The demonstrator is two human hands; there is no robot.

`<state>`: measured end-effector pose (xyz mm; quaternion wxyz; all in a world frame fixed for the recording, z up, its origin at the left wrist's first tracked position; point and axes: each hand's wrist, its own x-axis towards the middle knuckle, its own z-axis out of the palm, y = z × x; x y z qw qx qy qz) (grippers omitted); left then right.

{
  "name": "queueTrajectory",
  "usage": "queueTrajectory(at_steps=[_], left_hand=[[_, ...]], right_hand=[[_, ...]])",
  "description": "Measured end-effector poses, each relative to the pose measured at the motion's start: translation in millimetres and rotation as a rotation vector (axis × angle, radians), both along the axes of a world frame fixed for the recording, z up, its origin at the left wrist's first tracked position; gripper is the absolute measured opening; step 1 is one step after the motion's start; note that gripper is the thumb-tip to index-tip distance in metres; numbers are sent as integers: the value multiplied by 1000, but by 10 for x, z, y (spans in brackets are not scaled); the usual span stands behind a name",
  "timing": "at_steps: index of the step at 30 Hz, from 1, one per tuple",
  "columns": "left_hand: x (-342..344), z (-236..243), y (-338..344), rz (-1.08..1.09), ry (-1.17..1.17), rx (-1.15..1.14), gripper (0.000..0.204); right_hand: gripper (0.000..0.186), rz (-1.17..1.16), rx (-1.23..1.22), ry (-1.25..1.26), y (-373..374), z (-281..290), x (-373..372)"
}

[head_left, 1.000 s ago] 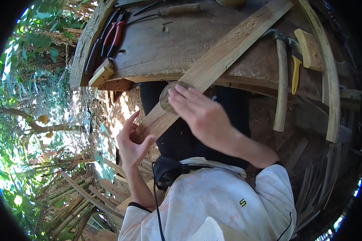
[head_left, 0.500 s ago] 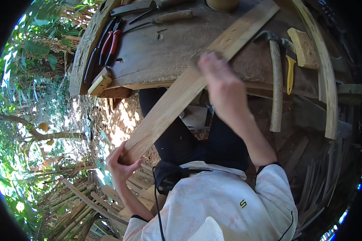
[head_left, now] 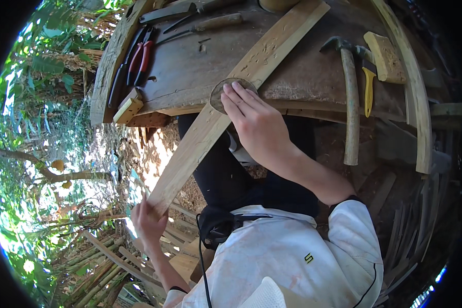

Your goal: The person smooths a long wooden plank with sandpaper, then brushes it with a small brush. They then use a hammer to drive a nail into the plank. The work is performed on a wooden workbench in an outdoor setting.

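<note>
A long, pale wooden board (head_left: 182,149) slants from the workbench down past its front edge toward my left side. My left hand (head_left: 148,224) is closed round its near end. On the board's upper face, by the bench edge, lies a thin round disc (head_left: 218,95), seemingly a sanding disc. My right hand (head_left: 254,120) presses it down with its fingers laid long across it; the thumb is hidden. Small dark pits mark the board beyond the disc.
The wooden workbench (head_left: 185,66) holds red-handled pliers (head_left: 139,59) and wooden-handled tools (head_left: 218,22) at the left. To the right are a hammer (head_left: 350,102), a yellow-handled brush (head_left: 368,92) and a wood block (head_left: 386,57). Another block (head_left: 128,107) sits at the left corner.
My right hand and the disc have slid down the board toward me and to the left. The board has shifted slightly the same way, with my left hand still at its end.
</note>
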<state>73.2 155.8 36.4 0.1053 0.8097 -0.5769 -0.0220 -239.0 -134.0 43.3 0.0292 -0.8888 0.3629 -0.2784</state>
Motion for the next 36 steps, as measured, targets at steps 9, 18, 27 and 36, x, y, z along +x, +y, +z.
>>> queueTrajectory(at_steps=[9, 18, 27, 36], left_hand=[[-590, 32, -889, -70, 166, -59, 93], [-310, 283, -600, -91, 168, -42, 90], [-37, 282, -200, -37, 131, -84, 83], [199, 197, 69, -55, 3, -113, 82]], right_hand=[[39, -27, 57, -89, -163, 23, -106], [32, 15, 81, -176, -140, -35, -33], [29, 34, 4, -196, -330, -124, -112], [32, -122, -2, -179, -565, -86, -190]])
